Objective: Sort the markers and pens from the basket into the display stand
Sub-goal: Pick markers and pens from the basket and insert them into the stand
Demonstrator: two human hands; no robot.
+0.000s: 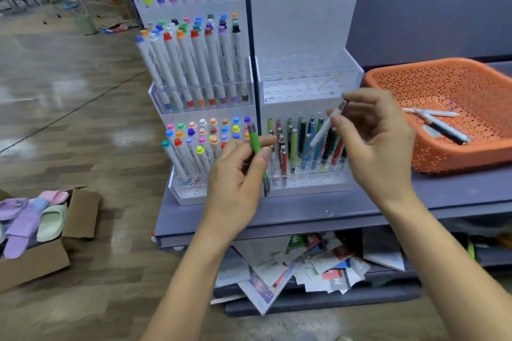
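Observation:
A white display stand [304,36] stands on a grey shelf, its left half filled with colour-capped markers [194,63] and its lower right tier with several upright pens [302,144]. My left hand [235,185] pinches a green pen [256,144], held upright in front of the stand's lower middle. My right hand [376,141] pinches a white pen [325,127] with a metal tip, tilted over the pen tier. The orange basket [443,158] at the right holds a few white markers [440,122].
The grey shelf [318,213] carries stand and basket; a lower shelf holds loose papers [313,266]. On the wooden floor at the left sits a cardboard box [80,216] of pastel slippers. The stand's upper right tiers [304,83] hold no pens.

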